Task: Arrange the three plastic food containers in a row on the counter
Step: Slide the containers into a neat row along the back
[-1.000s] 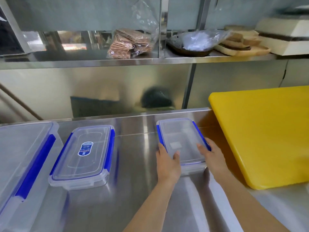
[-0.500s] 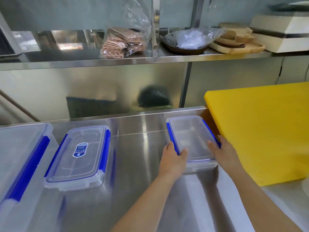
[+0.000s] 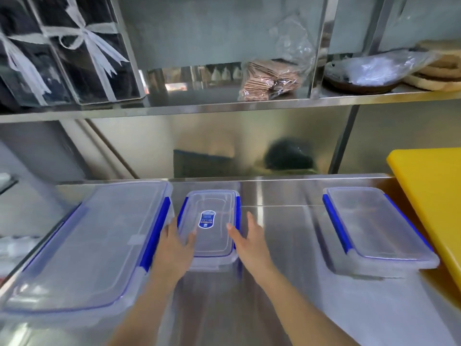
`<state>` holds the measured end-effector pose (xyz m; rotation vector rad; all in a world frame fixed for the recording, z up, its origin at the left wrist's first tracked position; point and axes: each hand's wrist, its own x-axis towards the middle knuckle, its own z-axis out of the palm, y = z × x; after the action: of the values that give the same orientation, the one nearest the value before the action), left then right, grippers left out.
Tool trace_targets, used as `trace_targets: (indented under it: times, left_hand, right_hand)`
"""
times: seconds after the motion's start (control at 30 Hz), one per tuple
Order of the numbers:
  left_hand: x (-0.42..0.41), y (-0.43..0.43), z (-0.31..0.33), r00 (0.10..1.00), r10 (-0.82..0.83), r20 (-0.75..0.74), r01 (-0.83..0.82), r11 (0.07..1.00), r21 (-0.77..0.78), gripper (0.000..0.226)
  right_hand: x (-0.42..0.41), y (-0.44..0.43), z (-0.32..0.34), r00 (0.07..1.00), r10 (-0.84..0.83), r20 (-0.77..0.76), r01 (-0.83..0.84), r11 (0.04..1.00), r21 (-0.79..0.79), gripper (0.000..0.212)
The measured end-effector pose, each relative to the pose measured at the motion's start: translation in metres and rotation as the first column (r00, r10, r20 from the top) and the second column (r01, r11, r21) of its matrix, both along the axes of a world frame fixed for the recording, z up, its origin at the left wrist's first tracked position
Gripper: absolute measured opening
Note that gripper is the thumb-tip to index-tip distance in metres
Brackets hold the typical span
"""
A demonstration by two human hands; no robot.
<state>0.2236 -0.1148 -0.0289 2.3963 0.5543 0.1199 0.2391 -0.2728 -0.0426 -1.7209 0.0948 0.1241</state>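
The labelled container (image 3: 209, 229) lies between both hands, long axis running away from them; left hand (image 3: 174, 248) rests on it, right hand (image 3: 252, 242) spread, apparently just touching.

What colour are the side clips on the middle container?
Blue, on a clear lid; the middle container shows best in the head view.

Left hand (image 3: 174, 248) and right hand (image 3: 252, 242) reach forward side by side, fingers extended, palms facing inward.
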Motion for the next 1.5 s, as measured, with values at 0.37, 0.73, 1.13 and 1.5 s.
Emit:
trace_targets:
  times: [0.37, 0.73, 1.13, 1.5]
  left_hand:
    - [-0.002, -0.058, -0.026, 0.992, -0.105, 0.074, 0.121, 0.953, -0.276, 0.063]
    - [0.007, -0.096, -0.034, 0.993, -0.102, 0.059, 0.113, 0.965, -0.236, 0.07]
    - [-0.008, -0.064, 0.023, 0.981, -0.196, -0.009, 0.195, 0.978, -0.075, 0.076]
    - [-0.06, 0.181, 0.062, 0.957, 0.277, 0.08, -0.288, 0.935, 0.206, 0.053]
  right_hand:
    - [-0.002, -0.033, -0.023, 0.998, -0.046, -0.045, 0.043, 0.996, -0.082, 0.06]
    - [-0.001, -0.071, -0.023, 0.996, -0.092, 0.016, 0.093, 0.992, -0.084, 0.055]
    - [-0.001, -0.07, 0.025, 0.999, 0.003, -0.04, -0.031, 0.678, -0.735, 0.051]
    - [-0.04, 0.096, 0.052, 0.984, 0.173, -0.038, -0.176, 0.976, -0.126, 0.071]
